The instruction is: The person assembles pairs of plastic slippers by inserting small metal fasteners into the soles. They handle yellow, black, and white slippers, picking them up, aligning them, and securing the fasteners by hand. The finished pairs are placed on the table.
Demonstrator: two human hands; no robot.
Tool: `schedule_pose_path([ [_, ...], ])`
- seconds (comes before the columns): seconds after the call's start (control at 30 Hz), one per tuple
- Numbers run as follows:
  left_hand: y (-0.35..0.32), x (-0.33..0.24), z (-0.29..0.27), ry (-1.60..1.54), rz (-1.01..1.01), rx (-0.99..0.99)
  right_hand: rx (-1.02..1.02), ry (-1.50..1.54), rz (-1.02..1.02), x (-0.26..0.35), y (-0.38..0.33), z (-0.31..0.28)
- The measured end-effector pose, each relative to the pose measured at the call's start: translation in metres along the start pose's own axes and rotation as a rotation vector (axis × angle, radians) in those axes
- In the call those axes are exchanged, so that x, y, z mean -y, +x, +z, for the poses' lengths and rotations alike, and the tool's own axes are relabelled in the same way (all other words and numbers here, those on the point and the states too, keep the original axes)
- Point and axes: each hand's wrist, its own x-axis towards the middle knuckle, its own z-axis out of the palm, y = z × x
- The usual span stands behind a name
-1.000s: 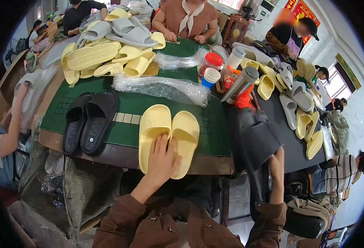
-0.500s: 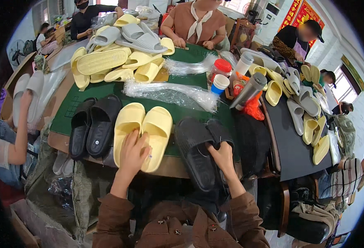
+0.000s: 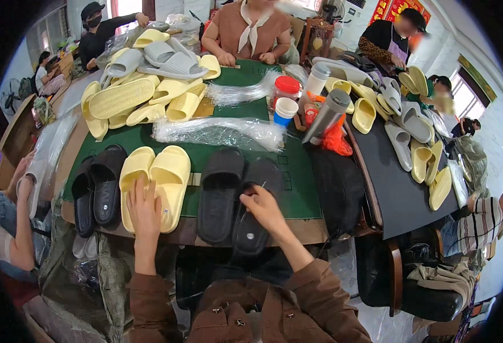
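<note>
My left hand (image 3: 144,207) lies with its fingers stretched over the left one of two pale yellow slide slippers (image 3: 170,177), standing side by side at the table's near edge. A pair of black slides (image 3: 107,177) is just left of them. To the right stand two more black slides: one (image 3: 220,188) rests untouched, and the other (image 3: 251,231) is under my right hand (image 3: 263,207). The fingers of that hand are closed at its strap; their tips are partly hidden. A thin clear strand seems to run down from them.
A heap of yellow and grey slides (image 3: 120,97) lies at the back left. Behind the pairs are bundles of clear plastic strands (image 3: 220,132). A paper cup (image 3: 284,111), a steel tumbler (image 3: 328,114) and a black bag (image 3: 337,188) stand right. Several people sit around.
The right black slides have come upright side by side; my right hand has shifted left with one. My left hand has its fingers flatter on the yellow slide. The whole view has shifted.
</note>
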Motion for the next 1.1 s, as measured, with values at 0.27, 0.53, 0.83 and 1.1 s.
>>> schedule_pose_path([
  [0.27, 0.001, -0.097, -0.016, -0.527, 0.099, 0.013, 0.067, 0.084, -0.158, 0.018, -0.027, -0.002],
  [0.53, -0.011, -0.137, 0.020, -0.253, 0.206, 0.201, -0.019, 0.187, -0.175, 0.025, -0.034, -0.039],
  [0.83, -0.028, -0.173, 0.011, -0.159, 0.218, 0.207, -0.111, 0.292, -0.131, 0.055, -0.012, -0.058],
  [1.1, -0.029, -0.171, 0.013, -0.231, 0.235, 0.168, -0.116, 0.887, -0.580, 0.149, 0.025, -0.068],
])
